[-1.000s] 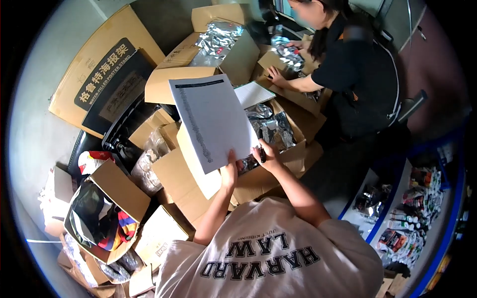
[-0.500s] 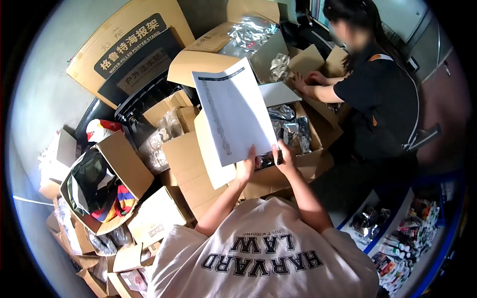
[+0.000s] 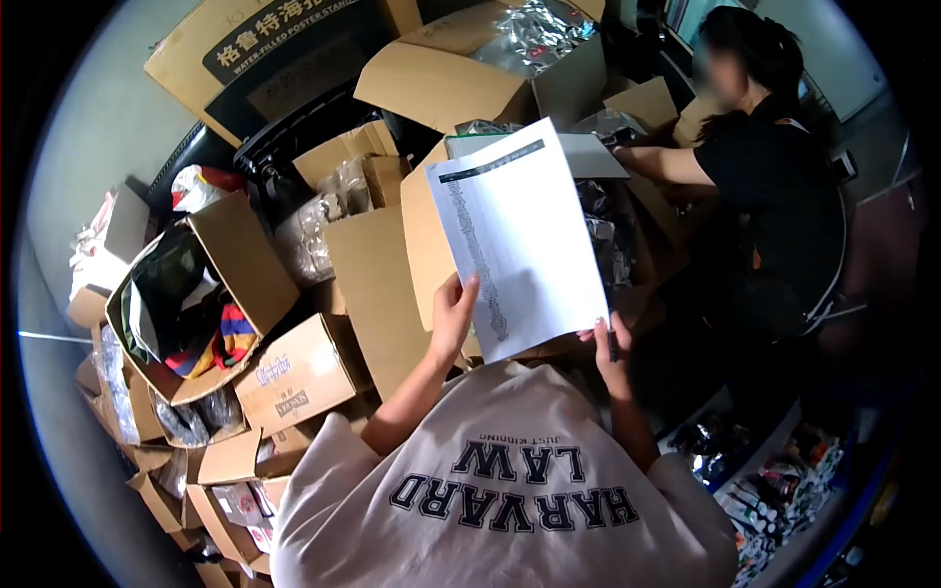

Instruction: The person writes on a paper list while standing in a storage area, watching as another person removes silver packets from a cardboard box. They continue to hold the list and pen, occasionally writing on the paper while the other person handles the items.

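Note:
A printed sheet of paper (image 3: 534, 255), with a dark header band and a column of small text down its left side, is held up before my chest. My left hand (image 3: 453, 316) pinches its left edge, thumb on the front. At the lower right corner, my right hand (image 3: 609, 351) grips the sheet and also has a short black pen (image 3: 614, 345) between its fingers. Behind the paper, partly hidden by it, is an opened cardboard box with dark, shiny plastic-wrapped items (image 3: 600, 220).
A person in black (image 3: 769, 216) reaches into boxes at the right. An open box with silvery packets (image 3: 539, 39) stands at the back. To the left are a box of coloured cloth (image 3: 233, 338) and a closed carton (image 3: 299, 377). Packed bins (image 3: 774, 500) sit at lower right.
My left hand has slid from the sheet's bottom edge up to its left edge. My right hand and the paper have shifted rightward in view. The other person's arm has moved.

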Demonstrator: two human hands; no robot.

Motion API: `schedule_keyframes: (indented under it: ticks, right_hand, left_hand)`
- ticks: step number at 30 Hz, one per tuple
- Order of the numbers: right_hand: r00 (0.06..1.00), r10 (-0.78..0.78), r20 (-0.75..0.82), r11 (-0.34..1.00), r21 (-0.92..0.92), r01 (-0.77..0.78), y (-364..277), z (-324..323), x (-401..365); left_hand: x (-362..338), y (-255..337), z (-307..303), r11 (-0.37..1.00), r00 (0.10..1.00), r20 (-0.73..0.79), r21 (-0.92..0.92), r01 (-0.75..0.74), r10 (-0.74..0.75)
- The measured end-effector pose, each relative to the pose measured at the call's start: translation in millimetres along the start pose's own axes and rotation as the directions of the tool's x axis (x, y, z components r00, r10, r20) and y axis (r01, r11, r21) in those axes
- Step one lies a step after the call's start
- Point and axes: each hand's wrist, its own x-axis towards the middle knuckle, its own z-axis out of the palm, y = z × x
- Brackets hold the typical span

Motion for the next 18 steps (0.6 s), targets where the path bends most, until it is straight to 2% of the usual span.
schedule_keyframes:
  ticks: [1,4,5,6,7,8,10,13,14,15,16,17,18]
  right_hand:
    - [0.998,0.061,0.024,0.998,0.015,-0.061,3.8,1.8,-5.6]
    - [0.988,-0.133,-0.078,0.976,-0.181,0.117,21.8,-12.6,-4.6]
    - [0.978,-0.15,-0.147,0.98,-0.151,0.127,4.5,-16.1,3.4]
    - [0.91,-0.365,-0.194,0.926,-0.172,0.335,-13.5,-17.7,16.0]
    - [0.93,-0.181,-0.32,0.981,-0.121,0.149,-25.3,-16.9,21.6]
    - [0.923,-0.059,-0.379,0.991,0.092,0.101,-36.7,-15.6,33.8]
    - [0.933,0.071,-0.352,0.88,0.463,0.108,-68.3,-7.9,52.1]
    - [0.989,0.123,-0.079,0.834,0.549,-0.06,-60.1,15.5,77.1]
    - [0.994,0.094,-0.053,0.839,0.543,-0.05,-59.4,35.7,86.0]
    - [0.996,0.075,0.04,0.897,0.435,-0.085,-47.0,49.2,94.4]
    - [0.998,-0.008,0.057,0.932,0.363,-0.013,-45.2,64.9,100.6]
    - [0.999,0.018,0.044,0.909,0.415,-0.035,-40.9,80.4,104.5]
    - [0.994,0.046,0.097,0.891,0.447,-0.085,-30.6,90.8,110.2]
  left_hand:
    - [5.4,-7.0,2.3,0.998,0.999,-0.026,0.057,-0.03,0.032]
    - [6.7,-12.5,4.7,0.983,0.994,-0.068,0.168,-0.072,0.084]
    - [4.7,-8.4,3.7,0.977,0.992,-0.075,0.196,-0.081,0.098]
    - [2.9,-7.1,1.9,0.975,0.994,-0.08,0.214,-0.061,0.08]
    - [1.8,-5.9,-0.1,0.972,0.994,-0.084,0.233,-0.042,0.063]
    - [0.3,-5.7,-2.3,0.968,0.995,-0.087,0.251,-0.022,0.046]
    - [-3.0,-16.5,-6.9,0.967,0.996,-0.079,0.256,-0.009,0.03]
    - [-10.9,-34.0,-6.7,0.981,0.995,-0.098,0.195,-0.01,0.029]
    - [-14.4,-37.0,-5.9,0.986,0.993,-0.112,0.165,-0.012,0.031]
    - [-18.5,-36.6,-5.0,0.991,0.992,-0.129,0.136,0.016,0.001]
    - [-22.0,-35.5,-4.4,0.992,0.991,-0.137,0.128,0.024,-0.006]
    - [-24.4,-33.1,-3.6,0.993,0.989,-0.145,0.118,0.028,-0.011]
    - [-24.9,-30.0,-3.8,0.994,0.988,-0.153,0.107,0.029,-0.012]
